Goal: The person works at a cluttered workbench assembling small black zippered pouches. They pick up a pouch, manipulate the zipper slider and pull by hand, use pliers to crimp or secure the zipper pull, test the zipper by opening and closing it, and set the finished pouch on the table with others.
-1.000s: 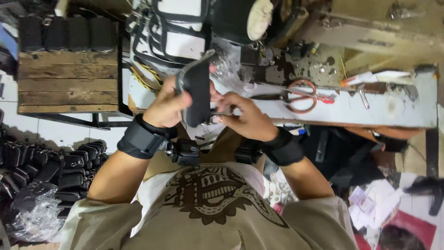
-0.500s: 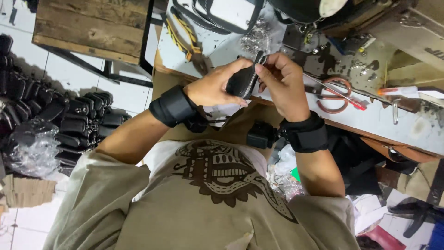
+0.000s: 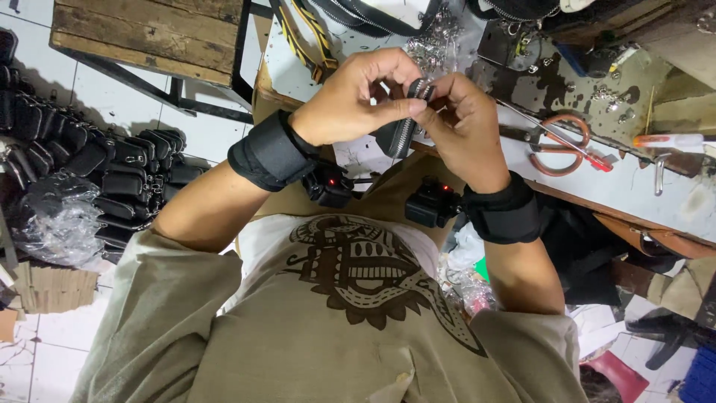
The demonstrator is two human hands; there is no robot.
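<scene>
Both hands close on a small black zippered pouch (image 3: 399, 127), held up over the near edge of the bench (image 3: 671, 194). The left hand (image 3: 350, 97) pinches the pouch's top with thumb and fingers; the right hand (image 3: 462, 123) has its grip shut on the same end, fingertips at the metal zipper. Each wrist wears a black band with a small black device beneath. Right of the pouch, orange-handled scissors (image 3: 559, 138) lie on the bench. Far left of the pouch, on the tiled floor, a heap of black pouches (image 3: 97, 164) lies beneath a wooden pallet (image 3: 149, 30).
</scene>
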